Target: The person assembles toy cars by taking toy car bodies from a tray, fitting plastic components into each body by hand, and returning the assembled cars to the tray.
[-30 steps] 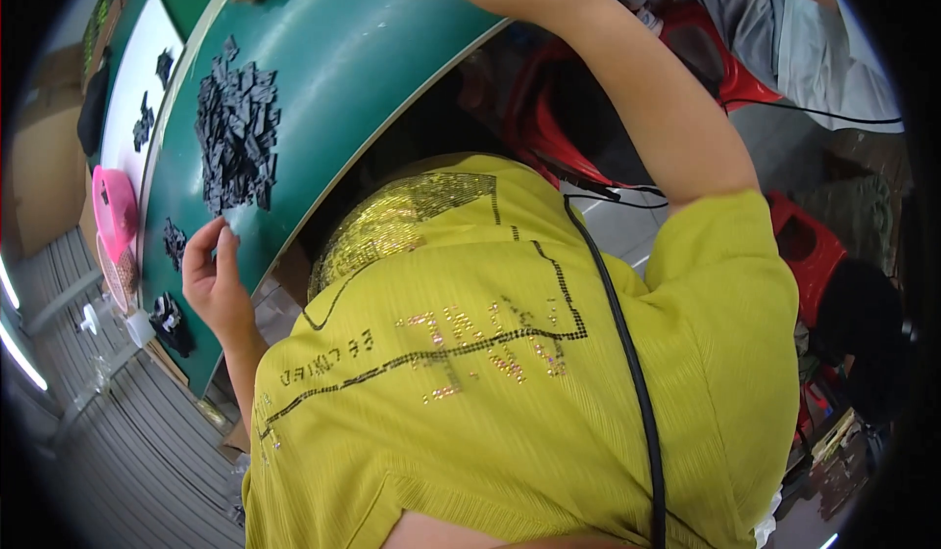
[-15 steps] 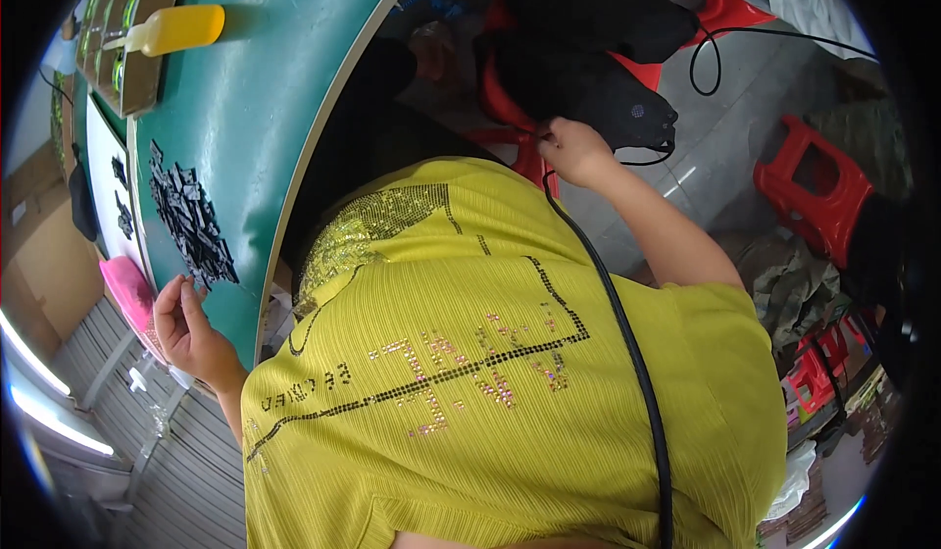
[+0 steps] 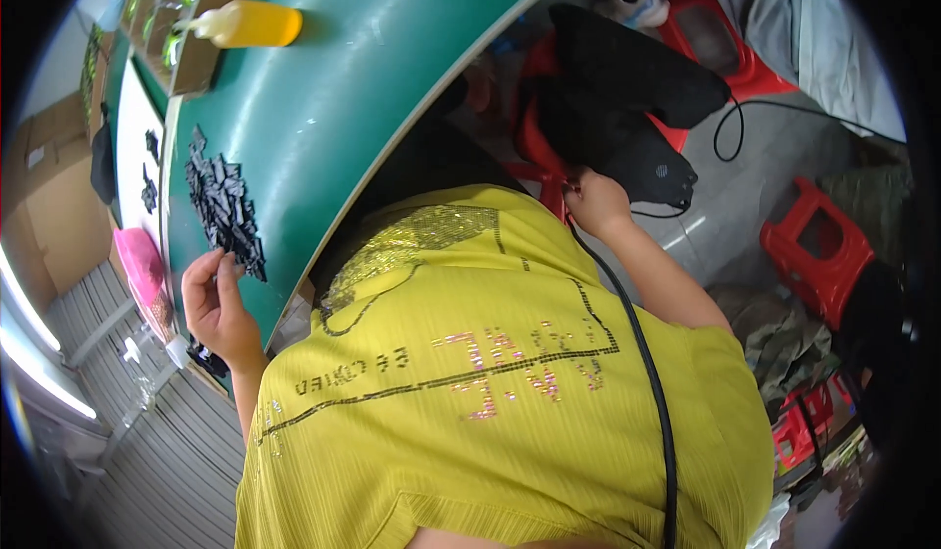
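Observation:
A pile of small flat black pieces [image 3: 225, 196] lies on the green tabletop [image 3: 323, 88]. My left hand [image 3: 221, 304] is at the pile's near end, with thumb and forefinger pinched together; whatever is between the fingertips is too small to make out. Away from the table, my right hand [image 3: 600, 204] is closed beside a red plastic stool [image 3: 551, 188] and two black cloth-like shapes [image 3: 627, 147]. Its fingertips are partly hidden, so what they grip cannot be made out. A black cable [image 3: 637, 353] runs from near this hand down across my yellow top.
On the table stand a bottle of yellow liquid [image 3: 257, 24] and a cardboard divider box [image 3: 201, 54]. A pink item [image 3: 140, 267] sits by the table's left edge. Another red stool [image 3: 816, 245] is on the floor at right. A person's grey-clad leg [image 3: 814, 39] shows at top right.
The whole view has shifted, so the table and pile appear further right. My left hand stays pinched by the pile, and my right hand stays closed beside the red stool.

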Demonstrator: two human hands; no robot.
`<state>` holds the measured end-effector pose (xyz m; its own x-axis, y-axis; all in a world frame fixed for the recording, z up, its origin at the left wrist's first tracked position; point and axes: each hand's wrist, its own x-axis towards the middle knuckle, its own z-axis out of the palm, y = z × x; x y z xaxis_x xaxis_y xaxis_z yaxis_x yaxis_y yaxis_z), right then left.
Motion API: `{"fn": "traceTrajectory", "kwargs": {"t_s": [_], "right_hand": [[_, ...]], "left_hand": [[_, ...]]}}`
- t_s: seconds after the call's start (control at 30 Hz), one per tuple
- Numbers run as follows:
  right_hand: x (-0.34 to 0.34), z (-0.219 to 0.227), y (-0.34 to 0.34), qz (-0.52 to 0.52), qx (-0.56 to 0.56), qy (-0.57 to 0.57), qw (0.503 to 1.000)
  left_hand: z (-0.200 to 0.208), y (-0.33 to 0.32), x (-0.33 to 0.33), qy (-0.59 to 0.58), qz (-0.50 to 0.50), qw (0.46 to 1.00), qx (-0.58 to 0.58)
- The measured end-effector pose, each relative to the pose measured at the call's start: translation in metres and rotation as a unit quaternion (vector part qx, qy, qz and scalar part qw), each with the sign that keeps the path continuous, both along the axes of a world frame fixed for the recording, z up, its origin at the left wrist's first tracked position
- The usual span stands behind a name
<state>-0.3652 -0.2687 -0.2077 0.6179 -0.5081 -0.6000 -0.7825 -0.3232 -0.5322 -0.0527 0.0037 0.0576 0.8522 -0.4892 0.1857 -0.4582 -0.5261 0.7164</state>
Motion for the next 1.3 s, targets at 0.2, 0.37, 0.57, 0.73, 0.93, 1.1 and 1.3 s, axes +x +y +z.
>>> {"fn": "traceTrajectory", "kwargs": {"t_s": [0.2, 0.37, 0.57, 0.73, 0.93, 1.1, 1.3], "right_hand": [[0.006, 0.022, -0.03, -0.002, 0.081, -0.06, 0.995], [0.033, 0.121, -0.051, -0.236, 0.157, -0.181, 0.942], [0.12, 0.273, -0.044, -0.087, 0.117, -0.387, 0.91], [0.266, 0.326, 0.006, 0.198, -0.089, -0.452, 0.865], [0.439, 0.291, 0.008, 0.24, -0.365, -0.303, 0.847], [0.476, 0.29, 0.0, 0.31, -0.407, -0.128, 0.85], [0.479, 0.322, 0.031, 0.352, -0.452, 0.004, 0.82]], "left_hand": [[-0.008, 0.009, 0.001, 0.017, -0.007, 0.996, -0.085], [-0.017, 0.002, 0.013, 0.017, -0.073, 0.988, -0.137], [-0.011, -0.012, 0.008, -0.025, -0.11, 0.975, -0.191], [-0.019, -0.01, 0.0, -0.032, -0.158, 0.967, -0.199], [-0.015, 0.023, -0.005, -0.066, -0.148, 0.971, -0.177], [-0.03, 0.063, -0.007, -0.092, -0.064, 0.977, -0.179], [-0.035, 0.089, -0.016, -0.061, -0.007, 0.98, -0.188]]}}
